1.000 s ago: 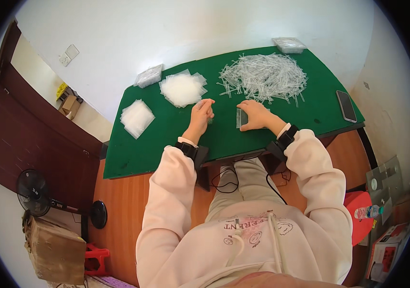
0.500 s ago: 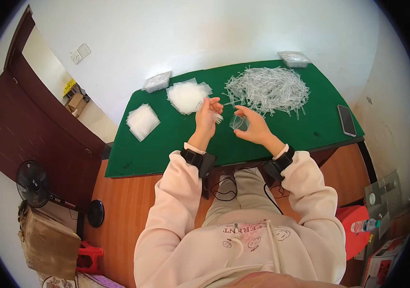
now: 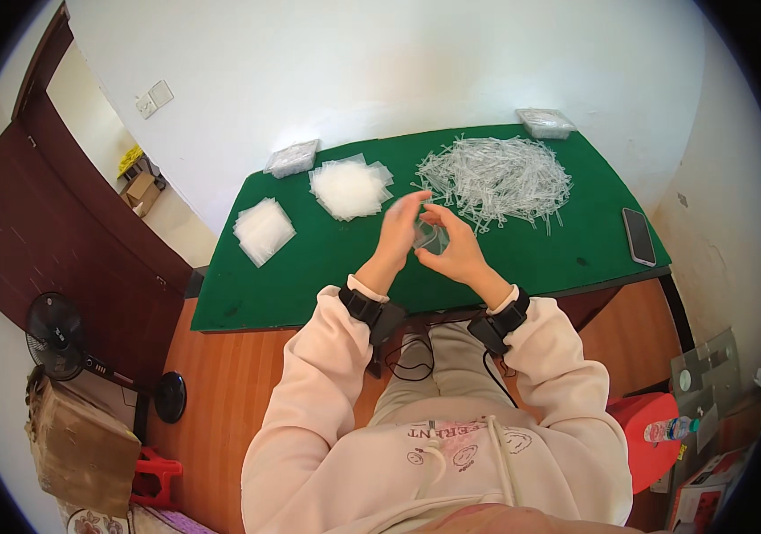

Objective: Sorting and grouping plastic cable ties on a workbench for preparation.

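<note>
My right hand point(image 3: 456, 253) pinches a small clear plastic bag point(image 3: 435, 240) between thumb and fingers above the front middle of the table. Close against the bag's left side is my left hand point(image 3: 393, 238), fingers curled and slightly blurred. It holds thin clear plastic sticks, seen in its grip half a second ago and now mostly hidden behind the hand. Beyond my right hand lies a large heap of clear plastic sticks point(image 3: 498, 178), some with looped ends. Past my left hand is a loose pile of flat clear bags point(image 3: 349, 189), with a smaller pile of bags point(image 3: 264, 231) to its left.
A green cloth point(image 3: 309, 289) covers the table. Clear lidded boxes stand at the back left point(image 3: 292, 158) and back right point(image 3: 546, 123). A phone point(image 3: 638, 236) lies near the right edge. On the floor are a black fan point(image 3: 57, 334) and a red stool point(image 3: 638, 445).
My hands have come together, the right moving left with the bag and the left turning toward it. The sticks visible in my left hand before are now mostly out of sight.
</note>
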Demonstrator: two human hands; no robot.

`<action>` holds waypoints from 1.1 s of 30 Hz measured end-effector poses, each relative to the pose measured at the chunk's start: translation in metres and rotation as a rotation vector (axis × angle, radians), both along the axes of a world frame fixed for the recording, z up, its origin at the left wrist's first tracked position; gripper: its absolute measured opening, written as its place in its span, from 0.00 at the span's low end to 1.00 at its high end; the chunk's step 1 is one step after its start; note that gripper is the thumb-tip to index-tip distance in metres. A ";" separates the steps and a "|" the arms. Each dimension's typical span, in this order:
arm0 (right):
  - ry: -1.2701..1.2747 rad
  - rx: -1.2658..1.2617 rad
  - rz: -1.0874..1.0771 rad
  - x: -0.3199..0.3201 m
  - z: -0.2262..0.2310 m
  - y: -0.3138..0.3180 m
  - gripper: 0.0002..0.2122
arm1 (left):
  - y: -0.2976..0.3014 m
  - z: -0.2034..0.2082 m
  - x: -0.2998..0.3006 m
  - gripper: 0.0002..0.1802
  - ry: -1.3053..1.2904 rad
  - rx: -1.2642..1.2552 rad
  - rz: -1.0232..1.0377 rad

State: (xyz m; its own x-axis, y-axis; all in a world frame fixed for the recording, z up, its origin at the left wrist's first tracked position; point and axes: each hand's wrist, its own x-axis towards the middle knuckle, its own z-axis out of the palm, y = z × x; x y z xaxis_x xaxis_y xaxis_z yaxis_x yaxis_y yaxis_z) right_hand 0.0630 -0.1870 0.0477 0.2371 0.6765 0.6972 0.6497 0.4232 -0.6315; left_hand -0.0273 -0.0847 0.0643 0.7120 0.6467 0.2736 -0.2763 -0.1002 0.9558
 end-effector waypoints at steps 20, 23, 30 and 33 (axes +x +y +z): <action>0.202 0.147 -0.193 0.034 0.006 0.054 0.24 | 0.045 -0.011 0.003 0.18 0.071 -0.070 -0.168; 0.462 -0.014 0.001 0.074 -0.010 0.065 0.18 | 0.053 -0.011 0.009 0.14 0.130 -0.170 -0.218; 0.643 -0.414 0.183 0.087 -0.024 0.078 0.04 | 0.084 -0.038 0.021 0.08 0.162 -0.274 -0.010; 0.586 -0.439 0.181 0.090 -0.033 0.079 0.04 | 0.084 -0.052 0.024 0.08 0.157 -0.224 -0.023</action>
State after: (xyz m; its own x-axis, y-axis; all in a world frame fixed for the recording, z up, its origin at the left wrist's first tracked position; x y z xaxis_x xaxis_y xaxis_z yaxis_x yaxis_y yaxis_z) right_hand 0.1534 -0.1084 0.0142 0.3454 0.9267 0.1484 0.0996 0.1211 -0.9876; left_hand -0.0029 -0.0008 0.0125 0.7499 0.6615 0.0104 -0.1226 0.1236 0.9847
